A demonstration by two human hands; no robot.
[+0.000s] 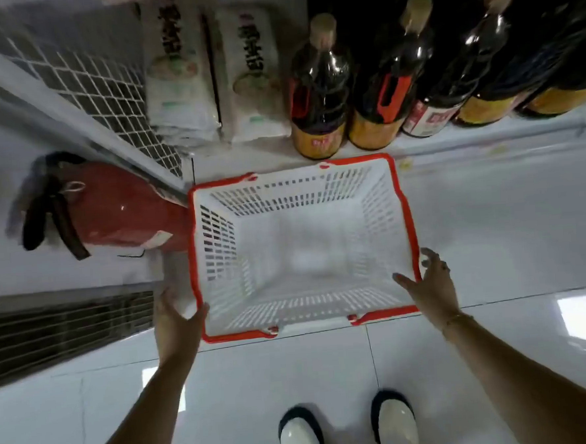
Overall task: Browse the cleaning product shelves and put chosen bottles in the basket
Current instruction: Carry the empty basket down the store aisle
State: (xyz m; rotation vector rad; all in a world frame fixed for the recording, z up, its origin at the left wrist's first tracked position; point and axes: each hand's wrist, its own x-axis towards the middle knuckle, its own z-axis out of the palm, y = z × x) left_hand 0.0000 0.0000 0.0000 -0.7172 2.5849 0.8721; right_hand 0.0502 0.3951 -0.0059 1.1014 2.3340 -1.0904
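Observation:
A white plastic basket (217, 247) with a red rim and folded red handles stands on the white tiled floor below me, with nothing inside it. My left hand (174, 321) is open at the basket's near left corner, thumb against the rim. My right hand (429, 282) is open at the near right corner, fingers spread beside the red rim. Several dark bottles (321, 93) with tan caps and yellow labels stand on the lowest shelf just beyond the basket.
Two white packaged bags (179, 74) sit left of the bottles on the shelf. A red fire extinguisher (112, 209) stands left of the basket beside a white wire mesh panel (98, 86). A dark floor grille (65, 332) lies at the left. My white shoes (396, 421) are below.

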